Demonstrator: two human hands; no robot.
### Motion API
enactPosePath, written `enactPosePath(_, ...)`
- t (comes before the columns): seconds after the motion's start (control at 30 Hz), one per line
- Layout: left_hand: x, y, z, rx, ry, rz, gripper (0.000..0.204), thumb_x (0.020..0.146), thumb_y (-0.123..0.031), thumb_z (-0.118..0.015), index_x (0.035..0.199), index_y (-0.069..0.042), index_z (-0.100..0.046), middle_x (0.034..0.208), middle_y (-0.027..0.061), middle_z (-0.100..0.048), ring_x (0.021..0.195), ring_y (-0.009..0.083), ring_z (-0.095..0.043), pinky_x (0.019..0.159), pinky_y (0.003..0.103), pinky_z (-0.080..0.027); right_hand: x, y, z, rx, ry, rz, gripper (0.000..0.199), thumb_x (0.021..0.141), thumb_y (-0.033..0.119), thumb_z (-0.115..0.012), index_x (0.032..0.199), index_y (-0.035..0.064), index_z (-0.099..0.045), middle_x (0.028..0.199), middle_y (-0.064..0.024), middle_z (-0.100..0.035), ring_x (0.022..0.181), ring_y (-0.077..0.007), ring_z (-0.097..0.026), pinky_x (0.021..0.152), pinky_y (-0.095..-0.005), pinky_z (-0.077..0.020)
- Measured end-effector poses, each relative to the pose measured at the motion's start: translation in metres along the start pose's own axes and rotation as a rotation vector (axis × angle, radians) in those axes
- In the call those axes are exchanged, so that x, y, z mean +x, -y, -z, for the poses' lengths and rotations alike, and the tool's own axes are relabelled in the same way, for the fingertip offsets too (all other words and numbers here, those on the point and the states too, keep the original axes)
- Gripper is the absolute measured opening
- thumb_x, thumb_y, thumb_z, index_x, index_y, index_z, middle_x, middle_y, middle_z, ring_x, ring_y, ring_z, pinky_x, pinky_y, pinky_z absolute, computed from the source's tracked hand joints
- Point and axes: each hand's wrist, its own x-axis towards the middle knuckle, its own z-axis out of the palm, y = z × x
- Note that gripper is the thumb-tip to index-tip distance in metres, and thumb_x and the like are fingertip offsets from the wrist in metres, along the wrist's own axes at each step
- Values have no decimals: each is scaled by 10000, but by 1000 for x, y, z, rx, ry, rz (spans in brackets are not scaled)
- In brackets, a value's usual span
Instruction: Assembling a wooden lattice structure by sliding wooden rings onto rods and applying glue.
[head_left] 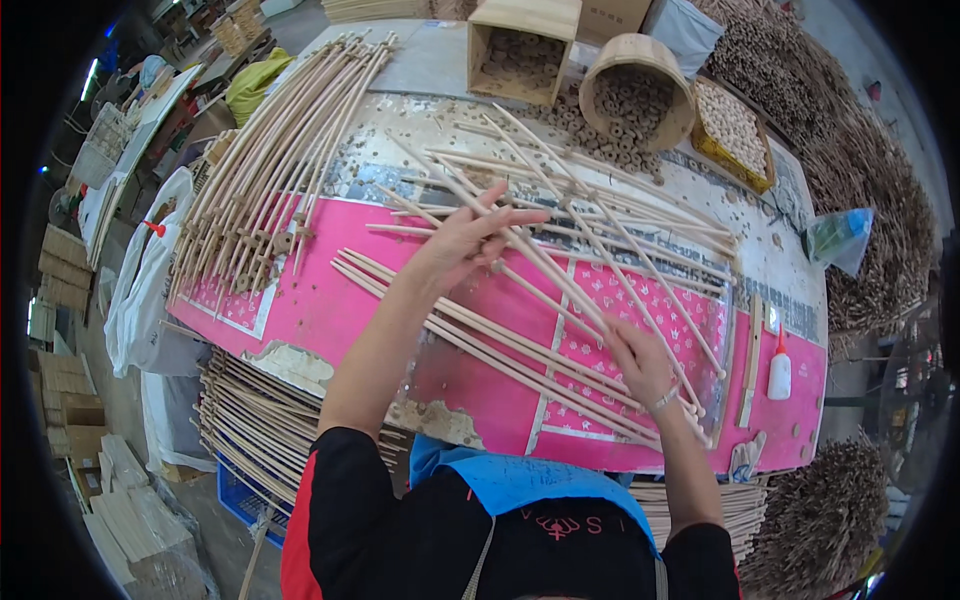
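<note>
The loose wooden sticks [560, 230] lie fanned across the middle of the bench [330, 310], their long axes running mostly from its far left toward its near right edge, so they cross under both hands at a slant. The left hand [470, 240] is the nearer one to the thick of the fan: it lies over the sticks toward the far side with fingers [515, 218] spread wide and nearly flat, touching several sticks, gripping none. The right hand [640, 362] sits closer to the near right edge, curled down onto the lower ends of a few sticks; it seems to pinch one or two, though its fingertips are hidden. A sorted bundle of sticks [270, 170] lies along the bench's left edge, well apart from both hands.
</note>
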Motion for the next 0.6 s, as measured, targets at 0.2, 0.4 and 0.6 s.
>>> enactPosePath(0.2,-12,8,26,-120,-353,10,389,1057,-289,-550,1321,-3,-546,1093,142,-706,610,49,-543,479,159,-449,43,-6,23,-316,-175,183,370,917,146,-684,1280,77,-666,1093,-147,-696,982,-322,-672,842,-384,-536)
enactPosePath(0.4,-86,-4,109,-548,-738,-286,250,1055,-172,-519,1180,33,-590,1077,156,-673,939,261,-679,745,278,-570,-28,5,-29,-230,14,216,480,834,170,-749,1285,54,-633,1221,-155,-640,1141,-342,-595,988,-452,-465)
enactPosePath(0.6,-136,7,117,-378,-782,-290,280,1060,-121,-494,1289,27,-553,1177,146,-657,1032,256,-684,819,302,-599,-50,-5,-50,-334,-25,174,421,823,182,-753,1201,29,-648,1090,-137,-633,1020,-339,-595,881,-448,-460)
